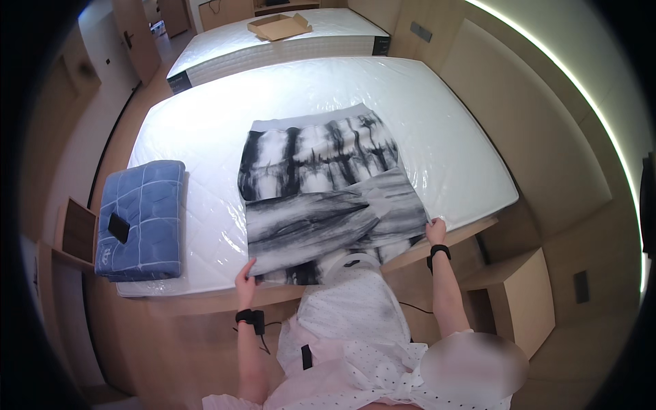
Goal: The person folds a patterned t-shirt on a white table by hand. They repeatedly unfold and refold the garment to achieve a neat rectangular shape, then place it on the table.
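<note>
A black, white and grey streaked cloth (318,159), perhaps a garment, is spread over the plastic-wrapped mattress (200,118) in front of me. Its far edge shows a plain light grey band. The nearer part is folded or layered, with creases across it, and its front edge hangs at the mattress edge close to my body. My left hand (246,279) pinches the near left corner of the cloth. At the near right edge, my right hand (435,230) grips it between thumb and fingers. Both wrists wear black straps.
A folded blue checked quilt (143,205) lies at the mattress's left, with a black phone-like device (119,228) on it. Beyond stands a second mattress (225,56) carrying an open cardboard box (282,31). A wooden bedside cabinet (528,297) is at right.
</note>
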